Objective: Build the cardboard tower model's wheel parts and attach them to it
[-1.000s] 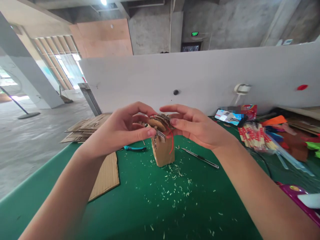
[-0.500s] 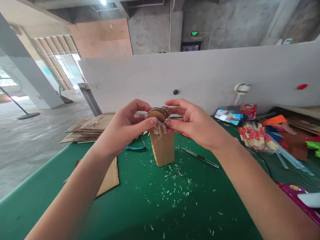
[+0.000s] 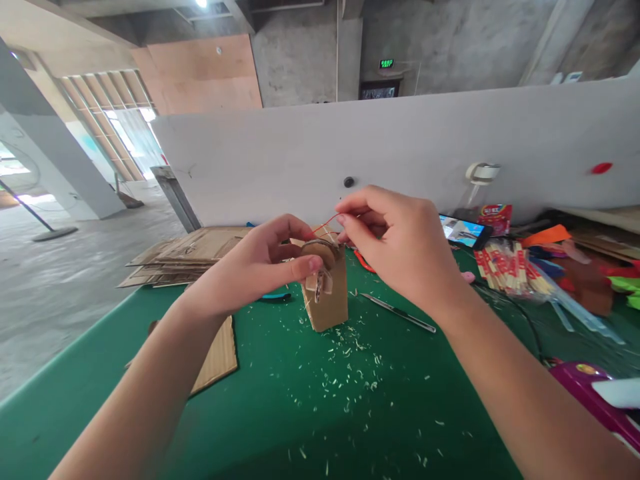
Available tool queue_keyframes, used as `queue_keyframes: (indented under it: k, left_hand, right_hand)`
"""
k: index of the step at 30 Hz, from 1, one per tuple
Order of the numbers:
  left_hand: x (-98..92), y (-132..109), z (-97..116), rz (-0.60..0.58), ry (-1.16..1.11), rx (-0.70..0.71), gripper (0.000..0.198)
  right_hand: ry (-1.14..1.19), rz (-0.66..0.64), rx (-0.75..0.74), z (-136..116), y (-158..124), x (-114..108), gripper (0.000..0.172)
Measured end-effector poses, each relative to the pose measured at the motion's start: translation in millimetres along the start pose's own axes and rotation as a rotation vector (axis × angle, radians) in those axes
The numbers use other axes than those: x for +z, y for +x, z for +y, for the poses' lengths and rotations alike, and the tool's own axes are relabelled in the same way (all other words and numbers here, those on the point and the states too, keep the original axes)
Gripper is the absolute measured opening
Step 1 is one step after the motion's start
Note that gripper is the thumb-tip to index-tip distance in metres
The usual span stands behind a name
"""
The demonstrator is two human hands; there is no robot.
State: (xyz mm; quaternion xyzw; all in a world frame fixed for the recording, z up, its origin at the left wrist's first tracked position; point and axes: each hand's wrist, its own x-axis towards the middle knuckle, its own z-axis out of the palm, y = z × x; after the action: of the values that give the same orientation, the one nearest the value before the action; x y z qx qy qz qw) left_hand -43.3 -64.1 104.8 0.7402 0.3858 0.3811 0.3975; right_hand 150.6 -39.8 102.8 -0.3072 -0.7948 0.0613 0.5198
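My left hand (image 3: 267,260) is closed on a small round cardboard wheel (image 3: 324,254), thumb in front and fingers behind. Below the wheel, a small bracket of folded cardboard (image 3: 326,283) is attached, partly under the thumb. Behind and beneath it stands an upright cardboard box (image 3: 330,313) on the green table. My right hand (image 3: 393,230) pinches a thin red string (image 3: 327,223) between thumb and index finger, just right of and above the wheel. From these fingertips the string runs left to the wheel. Where its far end is fixed is hidden.
A utility knife (image 3: 400,313) lies right of the box, blue-handled pliers (image 3: 275,296) left of it. Pale shavings (image 3: 350,363) litter the green table (image 3: 260,427). Stacked cardboard (image 3: 175,257) sits at left. A phone (image 3: 465,231) and bagged sticks (image 3: 505,270) lie at right.
My right hand has left the cardboard and moved up and right, now pulling a red string. The wheel and my left hand have dropped slightly; the wheel stays gripped.
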Motion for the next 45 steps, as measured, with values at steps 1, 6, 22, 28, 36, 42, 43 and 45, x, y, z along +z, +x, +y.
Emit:
queue_keyframes:
  k: [1,6,22,28,36,42,43,45]
  left_hand:
    - [0.4,-1,1,-0.011,0.006,-0.005,0.034]
    - [2.4,-5,7,-0.074,0.041,0.018,0.043]
    - [2.2,-8,5,-0.316,0.049,0.083,0.057]
    - [-6.7,-12,11,-0.280,0.100,0.172,0.045]
    - [-16.9,-11,11,-0.265,0.043,0.153,0.039]
    - [-14.6,-9,8,-0.056,0.003,0.074,0.038]
    - [-13.3,-9,8,0.002,-0.010,0.080,0.038]
    - [-10.3,-6,8,0.095,-0.048,0.106,0.038]
  right_hand:
    - [0.011,0.017,0.005,0,0,0,0.013]
    - [0.100,0.090,0.124,7,2,-1,0.017]
    - [0.245,0.114,0.366,35,8,4,0.010]
    - [-0.031,0.270,0.454,90,12,-14,0.011]
    - [-0.673,-0.200,0.565,139,-1,-34,0.033]
    - [-0.151,-0.300,0.219,49,4,-31,0.042]
    - [-0.010,-0.343,0.169,31,4,-30,0.041]
    - [0.179,-0.359,0.083,1,2,-27,0.038]
